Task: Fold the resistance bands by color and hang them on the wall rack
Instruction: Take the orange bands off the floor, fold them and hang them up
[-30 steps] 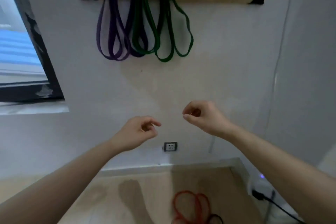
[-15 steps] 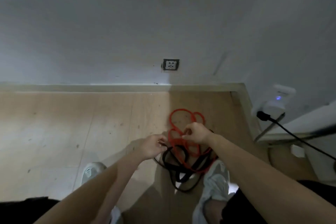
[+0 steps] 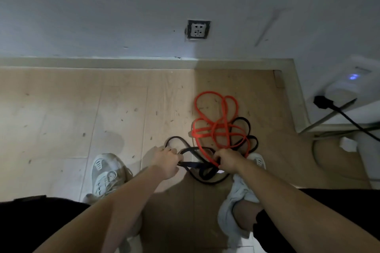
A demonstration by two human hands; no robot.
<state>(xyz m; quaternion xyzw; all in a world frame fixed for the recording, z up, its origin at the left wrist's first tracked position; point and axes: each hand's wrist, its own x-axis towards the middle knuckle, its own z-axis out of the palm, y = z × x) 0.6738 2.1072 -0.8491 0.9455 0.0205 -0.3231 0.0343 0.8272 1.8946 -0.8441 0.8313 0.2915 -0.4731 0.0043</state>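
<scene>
Gripping black band [image 3: 195,164] in my left hand [image 3: 166,162] and right hand [image 3: 228,161], span lying left-right, red band [image 3: 216,127] tangled beyond, I cannot count either.

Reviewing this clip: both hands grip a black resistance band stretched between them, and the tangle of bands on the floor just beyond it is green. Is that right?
Not quite. The head view shows the tangled bands on the floor are orange-red, not green. The rest stands: the left hand and the right hand both grip the black resistance band stretched between them.
</scene>
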